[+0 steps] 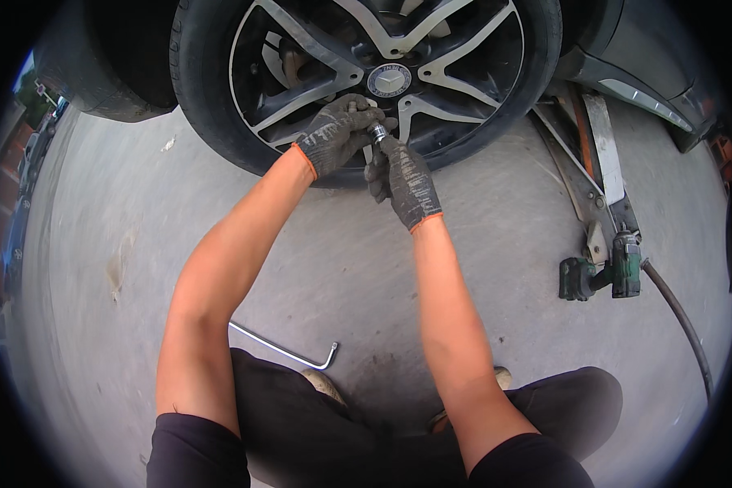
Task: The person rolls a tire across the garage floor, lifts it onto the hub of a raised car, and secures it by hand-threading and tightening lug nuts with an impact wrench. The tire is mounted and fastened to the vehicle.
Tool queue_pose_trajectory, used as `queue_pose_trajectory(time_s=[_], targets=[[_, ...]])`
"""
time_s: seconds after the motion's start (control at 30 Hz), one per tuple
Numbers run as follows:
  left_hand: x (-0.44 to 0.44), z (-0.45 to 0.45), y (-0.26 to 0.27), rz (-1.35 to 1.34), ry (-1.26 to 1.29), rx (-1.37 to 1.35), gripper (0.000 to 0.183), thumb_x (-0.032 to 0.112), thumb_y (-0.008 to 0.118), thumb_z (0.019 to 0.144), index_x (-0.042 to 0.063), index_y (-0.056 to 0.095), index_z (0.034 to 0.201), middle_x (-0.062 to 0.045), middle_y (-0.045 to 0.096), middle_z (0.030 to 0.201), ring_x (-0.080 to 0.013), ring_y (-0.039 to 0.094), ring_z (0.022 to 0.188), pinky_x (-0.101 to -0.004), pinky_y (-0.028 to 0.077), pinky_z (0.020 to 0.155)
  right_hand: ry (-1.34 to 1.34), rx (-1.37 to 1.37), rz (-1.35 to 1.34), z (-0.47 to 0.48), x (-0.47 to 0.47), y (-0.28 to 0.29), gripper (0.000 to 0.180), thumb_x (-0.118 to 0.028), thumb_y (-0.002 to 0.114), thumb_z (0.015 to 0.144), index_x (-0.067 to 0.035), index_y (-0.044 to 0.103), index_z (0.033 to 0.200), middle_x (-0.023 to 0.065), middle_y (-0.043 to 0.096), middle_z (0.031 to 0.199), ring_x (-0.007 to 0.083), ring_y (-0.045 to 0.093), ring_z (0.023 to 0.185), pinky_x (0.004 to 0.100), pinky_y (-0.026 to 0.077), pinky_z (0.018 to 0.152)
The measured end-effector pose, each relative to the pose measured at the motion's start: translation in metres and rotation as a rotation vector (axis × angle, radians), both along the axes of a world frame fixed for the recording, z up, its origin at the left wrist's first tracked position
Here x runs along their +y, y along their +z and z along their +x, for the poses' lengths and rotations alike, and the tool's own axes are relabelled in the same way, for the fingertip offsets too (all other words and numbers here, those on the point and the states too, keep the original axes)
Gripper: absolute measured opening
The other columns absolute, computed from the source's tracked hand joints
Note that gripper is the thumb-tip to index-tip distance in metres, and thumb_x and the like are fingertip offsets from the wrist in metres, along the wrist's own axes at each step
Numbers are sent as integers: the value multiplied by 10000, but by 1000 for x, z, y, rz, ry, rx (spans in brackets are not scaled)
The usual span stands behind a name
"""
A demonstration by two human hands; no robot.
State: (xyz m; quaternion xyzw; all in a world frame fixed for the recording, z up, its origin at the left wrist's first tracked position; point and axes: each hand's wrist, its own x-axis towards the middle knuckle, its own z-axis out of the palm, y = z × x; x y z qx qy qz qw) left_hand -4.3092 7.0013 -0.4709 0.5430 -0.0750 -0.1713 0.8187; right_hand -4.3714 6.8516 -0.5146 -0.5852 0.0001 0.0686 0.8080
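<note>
Both my hands wear dark knit work gloves with orange cuffs and meet just below the centre cap of a Mercedes-Benz alloy wheel [389, 80]. A short chrome socket [378, 132] shows between them. My right hand [405, 180] is closed around the lower end of the socket. My left hand [338, 131] is at its upper end, its fingers bent near a small metal piece, perhaps a wheel bolt, that is partly hidden. The wheel stands upright on the car, its tyre [219, 116] around the black and silver spokes.
A green and black cordless impact wrench [626, 265] stands at the right by the arm of a floor jack [604, 146] under the car. A hose or bar [683, 311] curves from it. An L-shaped chrome bar [287, 351] lies on the concrete floor [341, 268] near my left knee.
</note>
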Motion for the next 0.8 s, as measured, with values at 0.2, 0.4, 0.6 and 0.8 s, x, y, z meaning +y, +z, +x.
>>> queue_pose_trajectory(time_s=[0.2,0.4,0.6,0.8], targets=[[26,3,8,68,-284,7,139,45,644,934,69,532,1011,-78,642,1038,-314,661,1141,-426,542,1033,152,-33,-241,-9,-5,10,368,-364,508,998,-71,585,790,52,597,625,139,550,479,294,429,442],[27,3,0,63,-273,-13,156,81,667,930,69,531,1006,-95,649,1049,-322,635,1184,-430,529,1053,111,-99,-170,-3,-3,-5,346,-340,506,1013,-51,613,855,42,618,674,135,577,528,287,451,478],[32,9,-6,-132,-155,108,159,164,585,995,19,553,1053,-180,645,1179,-320,601,1217,-451,529,1044,-15,-2,82,5,15,-5,298,-331,526,996,-62,637,933,31,647,741,144,598,579,289,478,514],[26,6,-3,-104,29,221,216,231,544,1025,27,596,1073,-113,646,1003,-227,666,876,-356,588,749,-161,40,194,24,22,20,361,-385,534,964,-43,604,874,54,621,699,161,590,528,304,482,489]])
